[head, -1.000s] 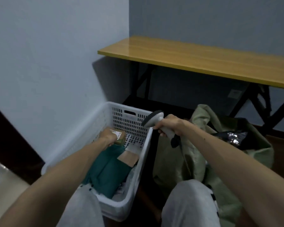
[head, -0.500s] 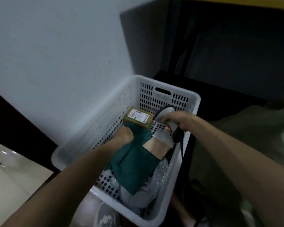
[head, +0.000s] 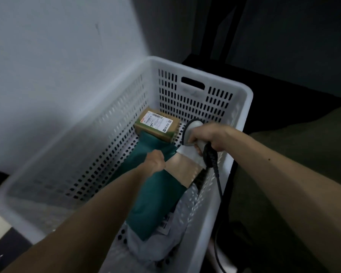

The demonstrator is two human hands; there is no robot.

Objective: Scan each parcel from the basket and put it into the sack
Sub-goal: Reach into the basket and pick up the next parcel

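**Pale wall, white basket: at least four parcels left to scan**

Pale grey wall (head: 57,56) fills the upper left of the frame, and darkness takes the upper right. A white perforated basket (head: 248,99) runs through the middle.

At least four parcels lie inside the basket, so most of the work looks undone:
- a cardboard box (head: 158,128) at the far end, above centre, with its printed label facing up
- a teal parcel (head: 156,194) running from the box down towards the lower centre
- a brown envelope (head: 185,170) just right of the teal parcel and partly under it
- a grey bag (head: 152,247) at the near end, under the teal parcel's lower part

The left hand (head: 155,161) sits at centre on the upper part of the teal parcel. Its fingers are curled down and seem to grip the wrapping, though the back of the hand hides them.

The right hand (head: 211,137), right of centre, has its fingers wrapped round the handle of a scanner (head: 192,127). The scanner's head hangs over the basket just beside the box, and its cable (head: 218,184) trails down the basket's right wall.

A dull olive mass at the right edge is probably the sack (head: 303,146). Its mouth is out of view, so I cannot tell how many parcels are already inside.

By my reading, the teal parcel is the one being taken up. It has not yet been lifted out of the basket or put into the sack, and whether it has been scanned cannot be told.
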